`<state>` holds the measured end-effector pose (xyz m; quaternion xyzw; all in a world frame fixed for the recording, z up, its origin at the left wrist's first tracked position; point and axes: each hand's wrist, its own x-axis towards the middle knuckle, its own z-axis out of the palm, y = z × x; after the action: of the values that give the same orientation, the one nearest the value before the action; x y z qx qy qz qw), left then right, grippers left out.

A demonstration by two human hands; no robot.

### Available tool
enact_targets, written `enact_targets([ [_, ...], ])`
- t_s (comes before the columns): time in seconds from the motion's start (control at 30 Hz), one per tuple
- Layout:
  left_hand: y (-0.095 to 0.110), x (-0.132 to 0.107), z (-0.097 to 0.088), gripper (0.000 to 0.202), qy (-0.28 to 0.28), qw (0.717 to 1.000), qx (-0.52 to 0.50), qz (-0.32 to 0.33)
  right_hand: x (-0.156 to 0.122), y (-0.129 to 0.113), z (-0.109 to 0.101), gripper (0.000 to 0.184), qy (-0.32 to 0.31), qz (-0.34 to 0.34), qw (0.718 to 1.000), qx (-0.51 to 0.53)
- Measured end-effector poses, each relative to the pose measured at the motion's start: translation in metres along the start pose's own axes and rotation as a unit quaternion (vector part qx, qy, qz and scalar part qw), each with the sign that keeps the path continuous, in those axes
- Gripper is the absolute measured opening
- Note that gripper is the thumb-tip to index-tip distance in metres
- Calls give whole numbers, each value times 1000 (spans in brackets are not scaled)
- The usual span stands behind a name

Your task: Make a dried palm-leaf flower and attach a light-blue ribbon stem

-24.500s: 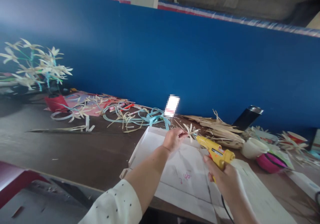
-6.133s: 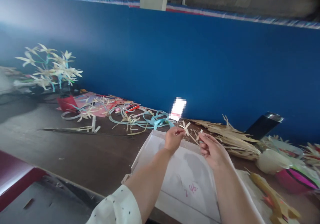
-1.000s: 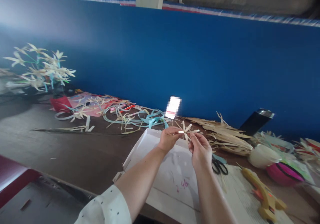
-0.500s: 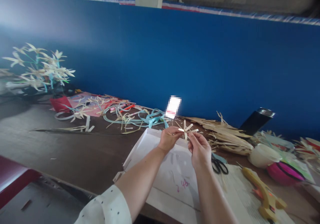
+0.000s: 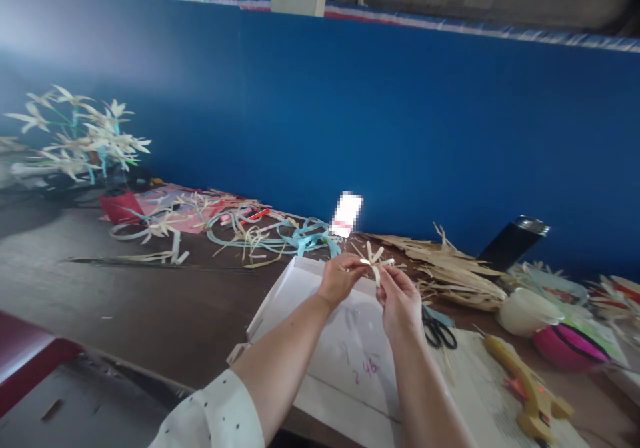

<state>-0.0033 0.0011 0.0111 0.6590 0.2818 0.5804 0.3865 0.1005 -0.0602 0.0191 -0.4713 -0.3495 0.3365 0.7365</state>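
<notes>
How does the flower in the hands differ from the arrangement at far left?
The held flower is a single bloom; the arrangement has many. The held flower is between the left hand and right hand; the arrangement rises from a red pot. The held flower's petals look blunt, the arrangement's pointed. Both have pale petals.

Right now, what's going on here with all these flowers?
A person holds a small pale strip-petalled flower between the fingers of the left hand and right hand, above a white cardboard box. The yellow glue gun lies off to the right, and potted flowers stand at far left.
</notes>
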Motion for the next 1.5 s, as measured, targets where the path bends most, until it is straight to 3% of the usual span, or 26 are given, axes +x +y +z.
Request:
enact_targets([
  [0.97,2,-1,0,12,-4,1000,-3,16,1,1,1,30,11,29,999,21],
  [1.27,0,0,0,13,-13,993,-73,-94,0,-3,1,29,5,26,999,32],
  [1.5,-5,3,-1,25,-16,953,-202,-226,5,-4,-1,31,67,14,996,49],
])
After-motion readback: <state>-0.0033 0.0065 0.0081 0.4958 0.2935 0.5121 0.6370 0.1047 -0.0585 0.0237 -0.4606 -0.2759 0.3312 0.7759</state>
